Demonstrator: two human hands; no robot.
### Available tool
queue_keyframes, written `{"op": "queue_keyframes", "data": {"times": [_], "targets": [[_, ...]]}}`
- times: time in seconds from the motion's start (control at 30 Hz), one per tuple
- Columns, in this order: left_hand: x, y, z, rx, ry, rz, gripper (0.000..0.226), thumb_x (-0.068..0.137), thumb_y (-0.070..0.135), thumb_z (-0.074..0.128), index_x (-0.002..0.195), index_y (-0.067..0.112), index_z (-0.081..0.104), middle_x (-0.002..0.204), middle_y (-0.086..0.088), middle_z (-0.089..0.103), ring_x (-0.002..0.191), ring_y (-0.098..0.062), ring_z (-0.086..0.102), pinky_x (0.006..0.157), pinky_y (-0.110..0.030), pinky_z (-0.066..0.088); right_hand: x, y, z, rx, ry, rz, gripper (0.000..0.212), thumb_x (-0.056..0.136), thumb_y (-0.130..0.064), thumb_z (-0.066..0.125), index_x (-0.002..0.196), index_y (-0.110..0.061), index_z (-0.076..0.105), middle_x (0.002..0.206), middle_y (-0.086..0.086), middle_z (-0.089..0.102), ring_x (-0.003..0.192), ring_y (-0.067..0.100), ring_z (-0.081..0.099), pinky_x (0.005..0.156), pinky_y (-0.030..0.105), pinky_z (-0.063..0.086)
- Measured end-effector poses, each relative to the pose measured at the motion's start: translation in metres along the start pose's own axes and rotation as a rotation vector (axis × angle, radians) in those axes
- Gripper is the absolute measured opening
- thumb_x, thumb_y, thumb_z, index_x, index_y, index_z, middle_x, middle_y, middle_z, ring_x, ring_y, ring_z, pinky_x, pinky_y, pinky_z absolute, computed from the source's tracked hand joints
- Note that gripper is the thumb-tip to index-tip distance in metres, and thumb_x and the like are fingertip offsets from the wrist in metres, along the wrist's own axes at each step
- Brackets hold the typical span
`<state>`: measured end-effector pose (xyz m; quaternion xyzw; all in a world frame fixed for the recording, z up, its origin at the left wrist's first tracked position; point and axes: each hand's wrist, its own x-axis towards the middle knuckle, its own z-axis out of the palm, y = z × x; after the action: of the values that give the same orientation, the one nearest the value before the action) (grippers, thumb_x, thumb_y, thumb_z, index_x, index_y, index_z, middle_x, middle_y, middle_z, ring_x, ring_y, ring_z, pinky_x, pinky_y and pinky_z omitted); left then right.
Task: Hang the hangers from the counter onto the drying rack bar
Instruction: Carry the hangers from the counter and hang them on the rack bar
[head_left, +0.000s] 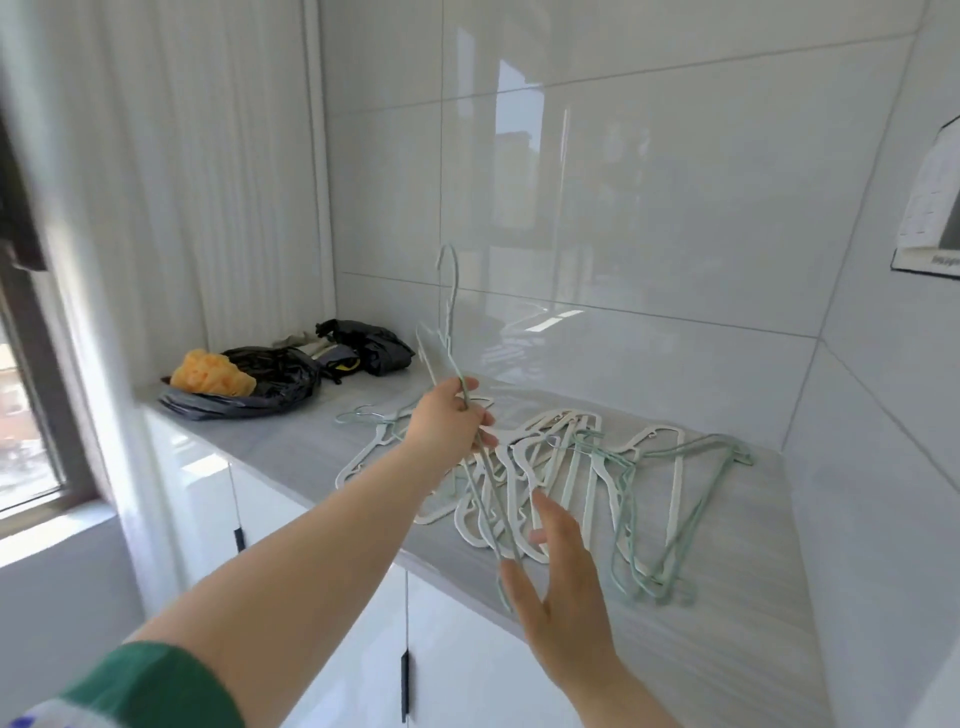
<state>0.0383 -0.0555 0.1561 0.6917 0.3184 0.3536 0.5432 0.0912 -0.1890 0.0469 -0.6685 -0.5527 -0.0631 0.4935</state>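
— Glossy white tiles back a grey counter (291, 449); what lies on it?
— A pile of white and green hangers (587, 467) mid-counter; black bags (280, 374) at the far end.
— And the hands?
— The left hand (447, 421) pinches a green hanger (453, 304) raised above the pile, hook upward; the right hand (561, 587), fingers spread, is at its lower end.

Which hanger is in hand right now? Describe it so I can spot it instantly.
Look at the grey counter along the tiled wall, where white and mint hangers lie in a heap. The left hand grips a mint-green hanger above that heap. Unlike the rest, lying flat, it is raised with its hook pointing up.
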Motion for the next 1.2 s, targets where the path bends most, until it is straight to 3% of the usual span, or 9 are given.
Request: {"op": "queue_keyframes", "data": {"times": [0.17, 0.27, 0.4, 0.57, 0.67, 0.73, 0.83, 0.93, 1.2], "targets": [[-0.042, 0.012, -0.061, 0.152, 0.211, 0.056, 0.034, 0.091, -0.005, 0.033, 0.116, 0.013, 0.048, 0.071, 0.001, 0.055, 0.035, 0.001, 0.054, 0.04, -0.014, 0.046, 0.007, -0.02, 0.016, 0.193, -0.044, -0.029, 0.075, 0.068, -0.084, 0.02, 0.124, -0.034, 0.03, 0.115, -0.023, 0.04, 0.096, -0.005, 0.049, 0.082, 0.004, 0.034], [-0.082, 0.015, -0.104, 0.318, 0.362, 0.07, 0.035, 0.091, -0.002, 0.033, 0.11, 0.022, 0.05, 0.071, 0.007, 0.057, 0.034, 0.003, 0.052, 0.036, -0.011, 0.039, 0.026, -0.04, 0.032, 0.205, -0.044, -0.07, 0.067, 0.081, -0.054, 0.04, 0.133, -0.01, 0.038, 0.123, -0.002, 0.045, 0.106, 0.017, 0.052, 0.088, 0.023, 0.04], [-0.151, 0.022, -0.155, 0.533, 0.564, 0.09, 0.027, 0.09, 0.001, 0.041, 0.092, 0.024, 0.056, 0.063, 0.013, 0.058, 0.027, 0.001, 0.045, 0.038, -0.014, 0.039, 0.053, -0.087, 0.056, 0.231, -0.074, -0.119, 0.051, 0.084, -0.005, 0.058, 0.131, 0.001, 0.04, 0.129, 0.019, 0.048, 0.118, 0.034, 0.047, 0.099, 0.042, 0.038], [-0.247, 0.034, -0.203, 0.676, 0.651, -0.026, 0.017, 0.092, 0.016, 0.048, 0.089, 0.019, 0.064, 0.048, 0.011, 0.059, 0.026, -0.002, 0.038, 0.034, -0.01, 0.033, 0.059, -0.166, 0.079, 0.222, -0.128, -0.371, 0.054, 0.079, 0.0, 0.062, 0.129, 0.007, 0.041, 0.133, 0.024, 0.046, 0.124, 0.038, 0.042, 0.102, 0.036, 0.028], [-0.3, 0.04, -0.223, 0.72, 0.699, -0.068, 0.022, 0.091, 0.018, 0.048, 0.075, 0.027, 0.061, 0.042, 0.017, 0.058, 0.027, -0.002, 0.037, 0.035, -0.01, 0.032, 0.044, -0.213, 0.084, 0.213, -0.161, -0.507, 0.047, 0.076, 0.0, 0.067, 0.12, 0.009, 0.051, 0.118, 0.026, 0.057, 0.11, 0.042, 0.053, 0.093, 0.046, 0.04], [-0.33, 0.046, -0.235, 0.766, 0.759, -0.082, 0.023, 0.091, 0.019, 0.05, 0.072, 0.026, 0.062, 0.042, 0.014, 0.057, 0.028, -0.002, 0.037, 0.035, -0.01, 0.032, 0.03, -0.237, 0.088, 0.236, -0.205, -0.607, 0.032, 0.076, -0.001, 0.068, 0.106, 0.006, 0.06, 0.097, 0.022, 0.067, 0.089, 0.04, 0.063, 0.079, 0.042, 0.048], [-0.372, 0.054, -0.253, 0.851, 0.854, -0.104, 0.017, 0.09, 0.021, 0.05, 0.08, 0.022, 0.064, 0.052, 0.012, 0.057, 0.031, 0.002, 0.043, 0.038, -0.009, 0.032, 0.004, -0.27, 0.089, 0.307, -0.487, -0.641, 0.021, 0.09, -0.018, 0.053, 0.107, -0.011, 0.063, 0.094, 0.004, 0.069, 0.088, 0.022, 0.063, 0.066, 0.023, 0.037], [-0.418, 0.06, -0.273, 1.052, 0.959, -0.178, 0.016, 0.091, 0.03, 0.047, 0.085, 0.029, 0.062, 0.061, 0.016, 0.059, 0.046, 0.004, 0.045, 0.052, -0.021, 0.036, -0.02, -0.306, 0.095, 0.245, -0.543, -0.709, 0.019, 0.092, -0.024, 0.05, 0.103, -0.017, 0.064, 0.089, 0.0, 0.07, 0.08, 0.016, 0.063, 0.054, 0.016, 0.032], [-0.588, 0.1, -0.334, 1.313, 1.228, -0.313, 0.021, 0.093, 0.033, 0.044, 0.099, 0.027, 0.063, 0.061, 0.021, 0.053, 0.066, -0.008, 0.054, 0.061, -0.022, 0.039, -0.121, -0.459, 0.097, 0.365, -0.598, -0.852, 0.022, 0.092, -0.028, 0.048, 0.108, -0.024, 0.063, 0.094, -0.005, 0.07, 0.084, 0.012, 0.06, 0.062, 0.019, 0.031]]}}
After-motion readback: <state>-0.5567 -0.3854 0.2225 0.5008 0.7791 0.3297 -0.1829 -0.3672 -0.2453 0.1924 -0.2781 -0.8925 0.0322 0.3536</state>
